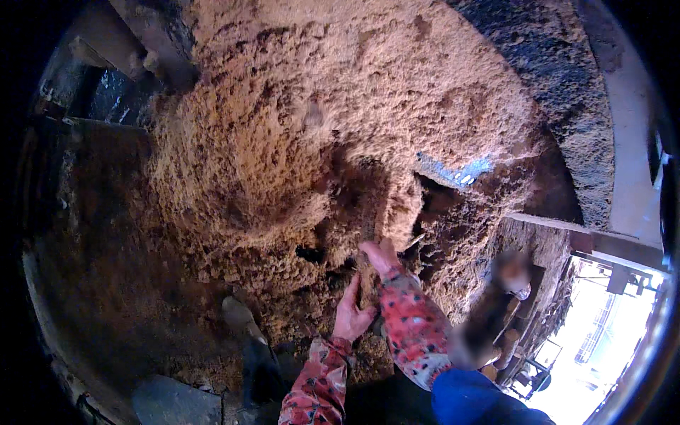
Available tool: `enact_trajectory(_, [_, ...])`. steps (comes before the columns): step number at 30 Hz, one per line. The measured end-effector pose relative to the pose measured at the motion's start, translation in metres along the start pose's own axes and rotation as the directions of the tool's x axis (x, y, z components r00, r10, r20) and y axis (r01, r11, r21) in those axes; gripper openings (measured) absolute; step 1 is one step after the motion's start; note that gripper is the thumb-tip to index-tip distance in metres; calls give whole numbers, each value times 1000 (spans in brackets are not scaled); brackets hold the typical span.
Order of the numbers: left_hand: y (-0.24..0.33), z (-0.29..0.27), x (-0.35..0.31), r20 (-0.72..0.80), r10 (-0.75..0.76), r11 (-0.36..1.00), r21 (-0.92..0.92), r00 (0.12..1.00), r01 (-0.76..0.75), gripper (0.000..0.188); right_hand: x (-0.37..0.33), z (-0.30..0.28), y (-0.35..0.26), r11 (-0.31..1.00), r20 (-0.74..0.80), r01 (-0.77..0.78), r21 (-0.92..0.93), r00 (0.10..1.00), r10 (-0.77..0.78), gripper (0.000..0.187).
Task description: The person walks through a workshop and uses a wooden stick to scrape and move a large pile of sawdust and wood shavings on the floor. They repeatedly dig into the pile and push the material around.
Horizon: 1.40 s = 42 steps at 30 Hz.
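- We've got a brown heap [248, 142] spreading ahead.
- It lies just beyond our left hand [352, 312], thumb and fingers apart.
- Our right hand [383, 257] sits farther forward against it; grip, we can't tell.

The left grip [352, 314] and right grip [384, 256] are close together at a crumbly brown heap [269, 134].

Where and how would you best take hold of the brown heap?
I'd scoop the heap at its near, broken edge, where the left hand and right hand are. Coming in low from the person's own side looks easiest. The surface seems loose and crumbly, with no handle-like part there, so cupped palms should probably hold more than pinching fingertips.
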<state>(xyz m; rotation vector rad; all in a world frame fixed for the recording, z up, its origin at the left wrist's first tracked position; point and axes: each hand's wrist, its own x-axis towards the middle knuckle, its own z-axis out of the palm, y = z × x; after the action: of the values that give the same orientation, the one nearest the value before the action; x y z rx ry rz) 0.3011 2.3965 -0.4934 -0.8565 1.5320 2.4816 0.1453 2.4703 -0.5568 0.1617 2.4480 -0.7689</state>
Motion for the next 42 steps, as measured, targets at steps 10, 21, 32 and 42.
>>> enact_trajectory(10, [90,-86,-78,-491,246,966,51,836,-254,93,-130,70,-249,849,433,413,330,733,-525,54])
enact_trajectory(21, [67,-145,29,-607,224,970,61,763,-236,82,-31,167,-274,830,555,550,-96,721,-414,54])
enact_trajectory(32, [6,-37,20,-21,-98,973,-212,995,92,81,25,34,-23,991,225,94,98,968,-114,35])
enact_trajectory(42, [35,-39,-75,-475,74,997,31,877,-68,74,-97,49,-152,983,460,173,62,869,-182,28])
